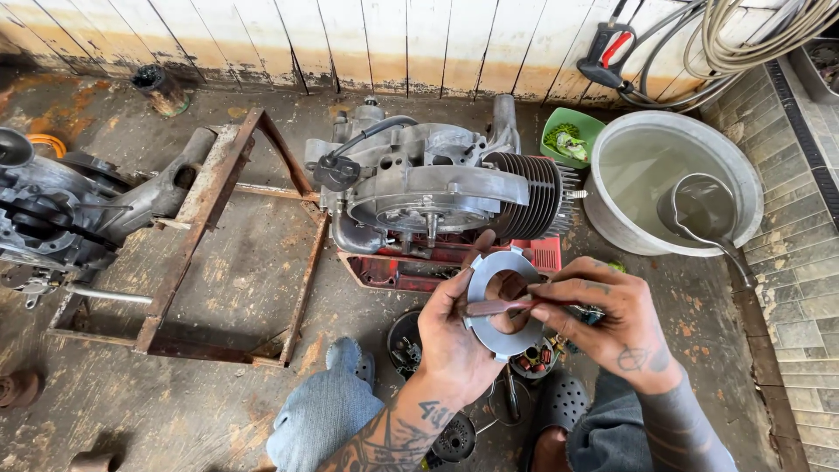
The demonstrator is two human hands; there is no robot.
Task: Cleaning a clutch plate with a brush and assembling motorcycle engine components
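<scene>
Stained, rusty-brown concrete floor [218, 385] carries everything, with a whitewashed plank wall [393, 44] along its far edge and grey tiling [804, 262] down the right side. The person crouches at the near edge, knees in blue jeans, dark perforated clogs [559, 402] on the feet.

Their left hand [454, 336] grips a flat grey metal ring plate with small notched tabs [489, 328], thumb over its lower left rim, holding it up just in front of the engine. Their right hand [603, 319] pinches a thin brown-handled tool [494, 307] whose shaft lies across the ring's open centre. Both hands are closed, each on its own object, and they nearly meet over the ring.

Just beyond the ring sits a silver finned engine block with a round side cover [437, 188], resting on a red plastic tray [411, 267]. A rusted steel frame [218, 227] stands to its left, and a second, darker engine [52, 210] lies at the left edge. To the right, a large pale metal basin of cloudy water [612, 218] holds a long-handled ladle [703, 210], with a small green bowl [572, 131] beside it. Coiled hoses [752, 35] and a red-triggered spray gun [607, 48] hang in the far right corner. Small round electrical parts [406, 345] lie on the floor under the hands, partly hidden.
</scene>
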